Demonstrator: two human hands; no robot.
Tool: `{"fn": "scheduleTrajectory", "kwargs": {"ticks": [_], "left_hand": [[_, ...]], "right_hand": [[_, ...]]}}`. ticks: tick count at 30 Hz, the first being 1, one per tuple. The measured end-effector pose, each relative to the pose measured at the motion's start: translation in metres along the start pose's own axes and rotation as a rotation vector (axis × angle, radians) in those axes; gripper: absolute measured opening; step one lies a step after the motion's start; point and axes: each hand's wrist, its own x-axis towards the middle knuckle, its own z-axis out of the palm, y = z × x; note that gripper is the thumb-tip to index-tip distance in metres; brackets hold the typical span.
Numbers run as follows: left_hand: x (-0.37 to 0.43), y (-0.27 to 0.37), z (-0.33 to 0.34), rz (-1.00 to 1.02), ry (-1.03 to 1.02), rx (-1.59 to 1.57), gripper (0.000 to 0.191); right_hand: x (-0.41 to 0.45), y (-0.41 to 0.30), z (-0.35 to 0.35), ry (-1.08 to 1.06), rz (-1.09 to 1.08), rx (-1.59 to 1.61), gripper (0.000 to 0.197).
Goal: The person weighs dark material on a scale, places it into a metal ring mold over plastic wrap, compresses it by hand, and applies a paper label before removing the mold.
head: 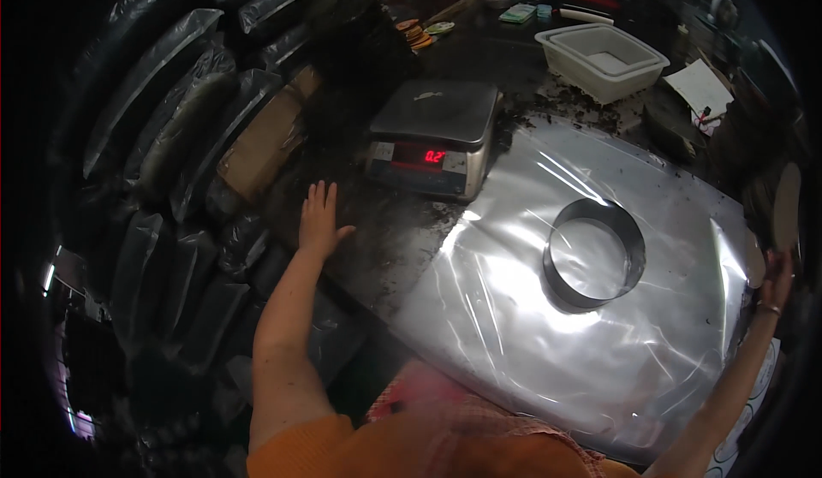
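My left hand (318, 221) reaches over the table's left edge with fingers stretched out and thumb apart, holding nothing. To its right stands a digital scale (427, 138) with a metal platter and a lit red display; a small pale scrap (428, 96) is on the platter. A clear plastic sheet (507, 324), shiny and creased, covers the table before me. On the sheet stands a dark round ring mould (632, 247), with plastic visible through it. At the far right my right hand (777, 279) is beside a pale rounded flat piece (787, 205); whether it grips this is unclear.
Nested white plastic tubs (603, 64) stand at the back, dark crumbs (571, 102) around them. White paper (700, 89) lies to their right. Filled plastic bags (154, 86) and a brown cardboard piece (263, 144) crowd the left. Printed round labels (738, 436) lie at lower right.
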Motion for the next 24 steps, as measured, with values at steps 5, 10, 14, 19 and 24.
{"fn": "scheduleTrajectory", "kwargs": {"ticks": [5,10,14,19,24], "left_hand": [[0.015,-0.052,0.057,-0.113,-0.406,0.142,0.095],[0.027,-0.077,0.054,-0.015,-0.396,-0.031,0.085],[0.023,-0.091,0.045,-0.024,-0.360,-0.111,0.079],[0.073,-0.093,0.009,-0.196,0.361,-0.444,0.069],[0.195,0.032,0.013,0.397,0.575,-0.213,0.075]], "right_hand": [[-0.204,0.123,0.261,-0.384,0.245,-0.682,0.016],[-0.196,0.148,0.240,-0.407,-0.142,-1.127,0.016],[-0.224,0.130,0.243,-0.286,-0.004,-0.941,0.015],[-0.270,0.090,0.202,-0.092,-0.012,-0.839,0.014],[-0.290,0.098,0.257,-0.124,-0.028,-0.754,0.009]]}}
